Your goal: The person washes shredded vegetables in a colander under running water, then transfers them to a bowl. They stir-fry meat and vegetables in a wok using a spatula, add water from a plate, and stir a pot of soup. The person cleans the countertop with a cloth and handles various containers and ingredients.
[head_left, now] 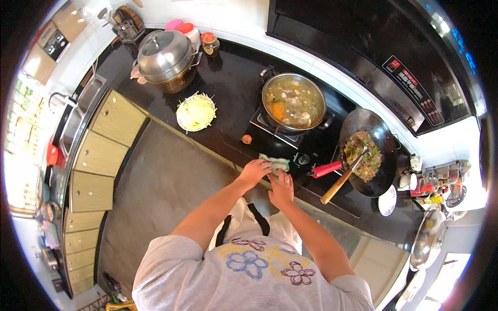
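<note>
A folded green-and-white striped cloth lies near the front edge of the black counter. At its left end, my left hand is closed, with its fingertips on the cloth. My right hand wears a ring and rests by the near edge of the cloth, its fingers spread and their tips touching it. Just beyond is the stove, where a pot of soup with meat and orange pieces stands. To the right, a wok holds cooked meat and greens, with a wooden-handled spatula leaning in it.
A plate of pale shredded vegetable and a small reddish-brown round item are on the counter. Farther left stands a lidded steel steamer, with jars behind. The wok's red handle points toward me. A white plate sits right.
</note>
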`<state>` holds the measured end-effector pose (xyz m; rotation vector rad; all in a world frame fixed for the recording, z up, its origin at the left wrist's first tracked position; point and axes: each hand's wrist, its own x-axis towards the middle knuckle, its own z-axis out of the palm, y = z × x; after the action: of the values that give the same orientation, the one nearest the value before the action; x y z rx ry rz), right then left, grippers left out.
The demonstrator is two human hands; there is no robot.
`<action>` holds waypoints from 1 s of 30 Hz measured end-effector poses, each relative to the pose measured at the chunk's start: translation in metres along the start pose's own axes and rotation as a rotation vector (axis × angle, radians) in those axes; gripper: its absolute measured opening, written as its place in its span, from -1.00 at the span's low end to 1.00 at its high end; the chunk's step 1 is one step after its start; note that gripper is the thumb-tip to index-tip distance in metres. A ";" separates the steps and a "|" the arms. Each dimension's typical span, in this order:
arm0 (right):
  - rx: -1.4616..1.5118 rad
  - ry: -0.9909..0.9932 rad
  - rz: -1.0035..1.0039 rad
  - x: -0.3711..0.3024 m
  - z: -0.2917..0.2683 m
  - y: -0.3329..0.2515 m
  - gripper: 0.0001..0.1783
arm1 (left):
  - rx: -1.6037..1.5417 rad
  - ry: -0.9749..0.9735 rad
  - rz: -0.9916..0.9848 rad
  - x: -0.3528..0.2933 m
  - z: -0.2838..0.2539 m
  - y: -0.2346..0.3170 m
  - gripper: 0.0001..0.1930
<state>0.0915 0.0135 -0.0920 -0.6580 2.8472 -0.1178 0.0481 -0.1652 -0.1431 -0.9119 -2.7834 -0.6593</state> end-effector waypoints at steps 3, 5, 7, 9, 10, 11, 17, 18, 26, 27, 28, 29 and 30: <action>0.001 0.059 -0.019 0.032 0.011 -0.031 -0.21 | 0.003 0.014 0.012 -0.013 -0.022 -0.039 -0.76; -0.007 0.088 -0.037 0.052 0.012 -0.048 -0.22 | 0.034 0.014 0.011 -0.020 -0.034 -0.061 -0.76; -0.008 0.088 -0.056 0.068 0.010 -0.065 -0.32 | 0.000 0.050 -0.032 -0.031 -0.040 -0.078 -0.73; -0.053 0.073 -0.076 0.085 0.012 -0.074 -0.38 | 0.017 0.051 -0.065 -0.034 -0.055 -0.085 -0.70; 0.011 0.237 -0.105 0.093 0.013 -0.076 -0.53 | -0.021 0.072 -0.056 -0.032 -0.065 -0.088 -0.67; 0.096 0.239 -0.115 0.101 0.013 -0.077 -0.58 | -0.052 0.049 -0.102 -0.035 -0.067 -0.094 -0.68; 0.322 0.484 -0.088 0.137 0.004 -0.069 -0.75 | -0.114 0.267 -0.214 -0.001 -0.091 -0.098 -0.72; 0.272 0.447 -0.056 0.137 -0.001 -0.066 -0.66 | -0.106 0.274 -0.237 0.002 -0.087 -0.099 -0.65; -0.018 0.148 0.038 0.116 0.010 -0.057 -0.22 | 0.154 0.064 -0.413 -0.005 -0.088 -0.057 -0.44; 0.030 0.156 0.062 0.113 0.005 -0.063 -0.24 | 0.252 0.023 -0.403 -0.023 -0.088 -0.051 -0.44; 0.058 0.205 0.104 0.113 0.009 -0.069 -0.26 | 0.261 -0.021 -0.444 -0.042 -0.089 -0.039 -0.45; 0.070 0.254 0.046 0.110 0.008 -0.076 -0.29 | 0.255 -0.037 -0.457 -0.069 -0.089 -0.030 -0.23; 0.136 0.299 -0.001 0.101 0.011 -0.080 -0.32 | 0.168 -0.107 -0.518 -0.091 -0.102 -0.014 -0.15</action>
<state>0.0393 -0.1029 -0.1125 -0.6621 3.0851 -0.4407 0.1122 -0.2693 -0.0809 -0.1922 -3.1324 -0.4295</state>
